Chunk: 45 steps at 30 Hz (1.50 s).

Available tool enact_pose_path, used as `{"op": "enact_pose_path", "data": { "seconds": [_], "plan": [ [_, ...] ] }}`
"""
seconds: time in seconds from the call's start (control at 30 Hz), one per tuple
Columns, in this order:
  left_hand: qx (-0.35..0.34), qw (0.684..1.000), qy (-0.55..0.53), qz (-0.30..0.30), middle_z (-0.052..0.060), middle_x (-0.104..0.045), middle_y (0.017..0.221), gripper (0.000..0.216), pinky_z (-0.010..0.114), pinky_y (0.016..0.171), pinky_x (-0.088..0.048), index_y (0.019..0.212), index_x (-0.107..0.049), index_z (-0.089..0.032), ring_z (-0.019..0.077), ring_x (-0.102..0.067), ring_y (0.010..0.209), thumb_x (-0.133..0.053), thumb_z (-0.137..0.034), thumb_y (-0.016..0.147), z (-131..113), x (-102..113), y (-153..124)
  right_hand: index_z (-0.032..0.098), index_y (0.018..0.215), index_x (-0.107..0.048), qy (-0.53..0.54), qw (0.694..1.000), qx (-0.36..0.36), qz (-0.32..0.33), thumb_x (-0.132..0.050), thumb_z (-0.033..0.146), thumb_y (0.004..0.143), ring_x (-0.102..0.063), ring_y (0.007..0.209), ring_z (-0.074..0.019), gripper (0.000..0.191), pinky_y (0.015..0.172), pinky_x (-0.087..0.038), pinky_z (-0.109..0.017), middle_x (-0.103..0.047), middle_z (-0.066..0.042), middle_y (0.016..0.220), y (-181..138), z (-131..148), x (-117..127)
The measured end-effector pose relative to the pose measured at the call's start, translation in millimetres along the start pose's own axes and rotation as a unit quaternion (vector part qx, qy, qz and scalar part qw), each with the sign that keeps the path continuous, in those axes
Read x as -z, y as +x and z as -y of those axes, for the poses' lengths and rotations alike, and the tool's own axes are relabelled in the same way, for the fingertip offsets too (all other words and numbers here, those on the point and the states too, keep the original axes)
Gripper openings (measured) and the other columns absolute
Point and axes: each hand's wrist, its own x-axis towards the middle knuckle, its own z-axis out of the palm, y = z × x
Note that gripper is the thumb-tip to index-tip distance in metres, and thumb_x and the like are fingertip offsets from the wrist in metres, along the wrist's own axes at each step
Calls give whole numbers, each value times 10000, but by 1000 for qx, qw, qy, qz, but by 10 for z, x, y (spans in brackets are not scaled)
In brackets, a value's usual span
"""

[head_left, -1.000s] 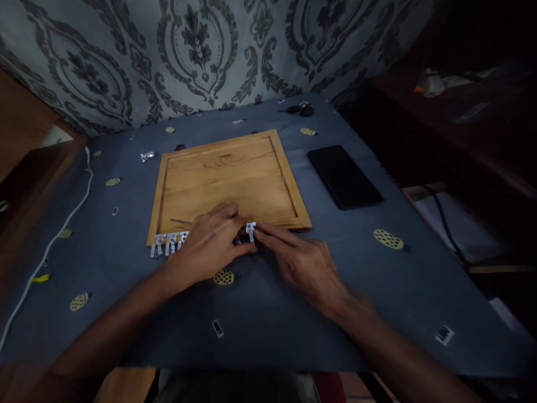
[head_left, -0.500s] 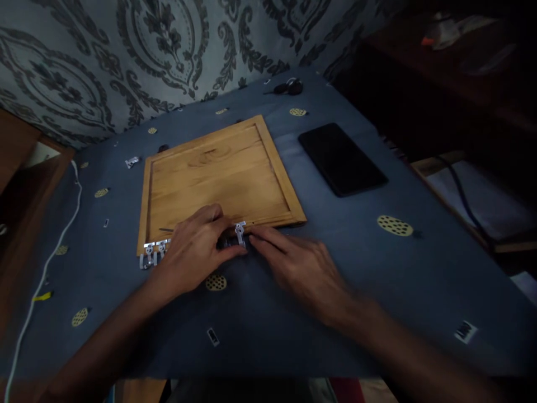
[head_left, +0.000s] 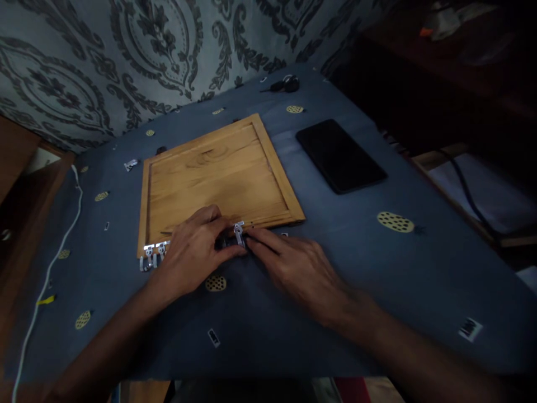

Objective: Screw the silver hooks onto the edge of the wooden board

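A framed wooden panel (head_left: 213, 168) lies flat on the cloth-covered table. At its near edge, a silver metal hook (head_left: 239, 228) stands between the thumb and forefinger of my left hand (head_left: 191, 246), which is closed on it. My right hand (head_left: 297, 266) has its fingers pressed together, the tips at the panel's edge just right of that hook; what they pinch, if anything, is hidden. More metal hooks (head_left: 150, 256) sit along the near left edge, partly covered by my left hand. A loose metal hook (head_left: 131, 164) lies beyond the panel's left side.
A black tablet or large phone (head_left: 340, 157) rests right of the panel. Keys with a dark fob (head_left: 285, 84) lie at the back. A white cable (head_left: 54, 249) runs down the table's left side. Patterned fabric (head_left: 159, 45) rises behind the blue tablecloth (head_left: 335, 347).
The view has shifted slightly. Both hands stay at the hook on the near edge, which looks slightly more tilted; the right fingertips have shifted a little.
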Motion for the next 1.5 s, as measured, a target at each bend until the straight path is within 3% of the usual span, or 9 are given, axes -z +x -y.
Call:
{"op": "enact_pose_path", "data": {
  "seconds": [0.43,0.83,1.1,1.33,1.5],
  "plan": [
    [11,1000,-17,4,26,-603,883,270,356,727,-462,957,-739,-163,216,-605,863,-762,-400,830,-13,-21,9,111,1244,-668,-25,1000,10,4,-484,-9,904,-734,857,-191,405,628,-585,-280,-727,-125,1249,-4,11,29],
    [-17,999,-33,-21,40,-621,940,318,383,742,-517,1027,-720,-148,237,-636,903,-790,-366,806,41,-68,-9,115,1243,-658,-18,1000,17,-2,-457,21,930,-723,773,-179,383,543,-568,-287,-733,-112,1221,13,-7,20],
    [-48,998,-10,-38,28,-629,937,379,393,720,-556,1104,-701,-174,237,-660,891,-791,-382,800,84,-110,-27,167,1302,-647,1,999,14,-35,-368,62,992,-732,900,-190,430,664,-598,-303,-713,-90,1298,-49,-47,-113],
    [-63,997,11,-35,37,-632,947,370,373,674,-562,1067,-696,-153,229,-661,860,-776,-410,813,91,-111,-20,160,1271,-679,5,1000,17,-24,-415,37,976,-736,835,-194,414,658,-608,-317,-722,-109,1285,-60,-72,-97],
    [-76,996,28,-45,61,-644,1012,375,372,714,-566,1050,-685,-155,236,-656,923,-768,-439,818,101,-132,-33,222,1409,-605,48,999,0,-26,-445,56,990,-744,908,-214,479,723,-630,-339,-696,-92,1336,-98,-76,-106]
  ]
}}
